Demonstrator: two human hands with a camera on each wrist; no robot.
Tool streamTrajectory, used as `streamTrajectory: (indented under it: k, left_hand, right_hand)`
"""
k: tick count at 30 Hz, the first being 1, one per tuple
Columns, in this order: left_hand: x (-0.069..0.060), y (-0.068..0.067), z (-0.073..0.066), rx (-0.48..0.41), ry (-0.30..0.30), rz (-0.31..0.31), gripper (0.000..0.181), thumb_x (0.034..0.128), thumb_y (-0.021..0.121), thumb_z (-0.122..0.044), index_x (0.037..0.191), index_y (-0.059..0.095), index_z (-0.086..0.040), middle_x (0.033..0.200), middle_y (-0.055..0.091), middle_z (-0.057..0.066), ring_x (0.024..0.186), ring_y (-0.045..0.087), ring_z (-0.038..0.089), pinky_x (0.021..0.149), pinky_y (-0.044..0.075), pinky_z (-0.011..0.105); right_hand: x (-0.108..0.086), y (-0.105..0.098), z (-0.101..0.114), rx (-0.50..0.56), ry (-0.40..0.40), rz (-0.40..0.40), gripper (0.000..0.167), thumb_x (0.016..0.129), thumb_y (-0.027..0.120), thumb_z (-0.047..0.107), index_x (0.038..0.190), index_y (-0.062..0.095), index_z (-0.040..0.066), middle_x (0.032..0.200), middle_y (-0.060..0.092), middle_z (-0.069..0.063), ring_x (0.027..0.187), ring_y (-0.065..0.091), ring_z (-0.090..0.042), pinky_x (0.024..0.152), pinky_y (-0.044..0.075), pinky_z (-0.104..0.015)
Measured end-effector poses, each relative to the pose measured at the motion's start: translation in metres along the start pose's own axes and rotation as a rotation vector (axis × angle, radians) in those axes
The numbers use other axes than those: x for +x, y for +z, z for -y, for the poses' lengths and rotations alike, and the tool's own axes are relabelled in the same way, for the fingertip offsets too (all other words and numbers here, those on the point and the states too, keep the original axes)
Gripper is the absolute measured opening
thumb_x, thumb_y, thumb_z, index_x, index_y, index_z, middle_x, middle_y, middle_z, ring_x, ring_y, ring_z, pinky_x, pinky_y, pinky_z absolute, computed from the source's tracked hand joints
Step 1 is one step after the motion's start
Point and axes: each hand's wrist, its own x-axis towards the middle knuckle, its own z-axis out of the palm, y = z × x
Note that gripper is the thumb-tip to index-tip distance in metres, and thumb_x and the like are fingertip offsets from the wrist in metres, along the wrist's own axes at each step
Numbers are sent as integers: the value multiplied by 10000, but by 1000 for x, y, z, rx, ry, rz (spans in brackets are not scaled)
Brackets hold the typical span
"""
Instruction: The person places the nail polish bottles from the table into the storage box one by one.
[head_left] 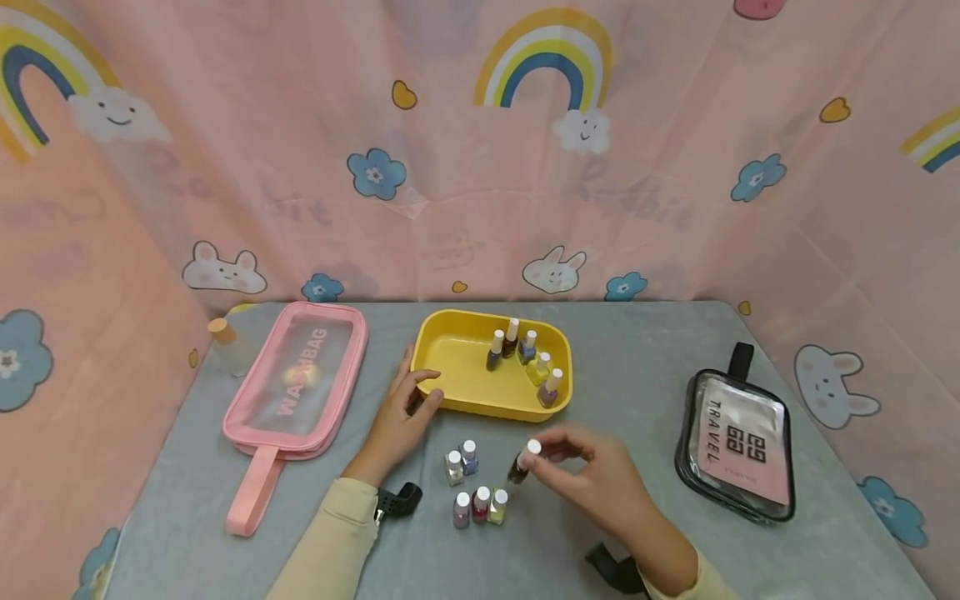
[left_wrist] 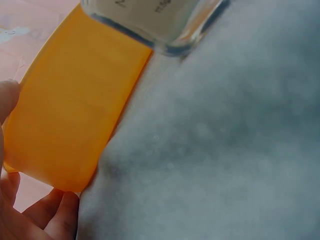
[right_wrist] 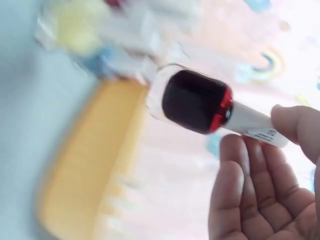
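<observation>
A dark red nail polish bottle [head_left: 518, 472] [right_wrist: 196, 101] hangs by its white cap from my right hand [head_left: 600, 479] [right_wrist: 270, 185], which pinches the cap between thumb and fingers. My left hand [head_left: 401, 421] [left_wrist: 35, 215] grips the left end of the yellow tray [head_left: 480, 407] [left_wrist: 75, 100], thumb at the near side. Inside the tray, toward its right, stand several bottles, among them a yellow one [head_left: 537, 368] and a purple one [head_left: 549, 390]. On the table in front are a clear bottle [head_left: 454, 468], a blue one [head_left: 469, 458], a lilac one [head_left: 461, 510], a red one [head_left: 481, 505] and a pale yellow one [head_left: 498, 507].
A pink wash bag [head_left: 300, 379] with a strap lies left of the tray, beside a clear bottle with a tan cap [head_left: 222, 332]. At the right lies a black-edged travel pouch [head_left: 742, 446]. A patterned pink cloth [head_left: 450, 233] stands behind the grey table [head_left: 622, 358].
</observation>
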Motion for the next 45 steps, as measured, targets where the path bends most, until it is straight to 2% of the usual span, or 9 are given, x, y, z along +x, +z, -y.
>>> streamTrajectory:
  k: [5, 6, 11, 18, 24, 31, 38, 41, 45]
  left_hand:
    - [1, 0, -1, -3, -9, 2, 331, 1077, 659, -247, 1371, 649, -96, 1773, 100, 106, 1600, 164, 328, 1214, 322, 522]
    - [2, 0, 4, 5, -4, 5, 332, 1076, 661, -274, 1372, 652, -125, 1774, 98, 92, 1601, 165, 319, 1212, 328, 515]
    - [1, 0, 6, 25, 5, 8, 329, 1078, 654, -312, 1372, 650, -164, 1776, 87, 92, 1602, 146, 328, 1215, 313, 525]
    - [1, 0, 4, 37, 6, 4, 322, 1076, 656, -316, 1353, 656, -152, 1774, 96, 104, 1601, 146, 340, 1224, 295, 533]
    - [2, 0, 3, 37, -16, 12, 319, 1078, 652, -319, 1345, 655, -145, 1777, 89, 63, 1603, 143, 324, 1222, 304, 520]
    - [2, -1, 3, 36, -20, 8, 319, 1082, 646, -308, 1347, 654, -131, 1777, 97, 71, 1602, 155, 309, 1217, 319, 512]
    - [2, -1, 2, 32, -28, 11, 331, 1080, 650, -310, 1355, 653, -126, 1777, 91, 22, 1601, 158, 298, 1217, 319, 492]
    - [2, -1, 2, 30, -22, 8, 338, 1079, 652, -304, 1361, 649, -117, 1777, 96, 51, 1601, 161, 317, 1214, 320, 508]
    - [2, -1, 2, 38, -22, 8, 353, 1081, 645, -333, 1363, 648, -121, 1777, 96, 72, 1602, 156, 320, 1218, 309, 514]
  right_hand:
    - [46, -16, 20, -37, -33, -70, 181, 913, 870, 195, 1039, 771, 110, 975, 755, 25, 874, 713, -153, 776, 597, -281]
    - [56, -17, 23, -32, -15, -65, 188, 922, 862, 201, 1048, 766, 99, 978, 758, 2, 866, 712, -178, 742, 595, -280]
    - [103, -9, 24, -24, 91, -15, 226, 949, 833, 250, 1097, 743, 104, 983, 776, -21, 840, 700, -274, 590, 539, -308]
    - [147, 18, -6, -153, 130, 20, 233, 938, 845, 237, 1075, 737, 83, 985, 752, -37, 904, 702, -200, 847, 602, -372]
    - [156, 30, -21, -206, 150, 27, 223, 923, 858, 204, 1046, 745, 58, 957, 744, -52, 894, 689, -212, 869, 596, -355]
    - [158, 37, -21, -246, 129, 31, 232, 915, 868, 218, 1035, 750, 59, 937, 739, -36, 878, 686, -200, 864, 595, -348]
    - [159, 40, -20, -267, 162, 38, 252, 930, 855, 238, 1069, 743, 60, 950, 734, -40, 892, 683, -214, 874, 598, -347]
    - [156, 38, -19, -274, 148, 30, 312, 931, 854, 253, 1133, 737, 46, 991, 739, -51, 933, 700, -225, 905, 597, -371]
    - [141, 31, -10, -235, 112, -33, 382, 934, 851, 275, 1213, 733, 42, 1079, 744, -63, 1000, 711, -248, 930, 596, -415]
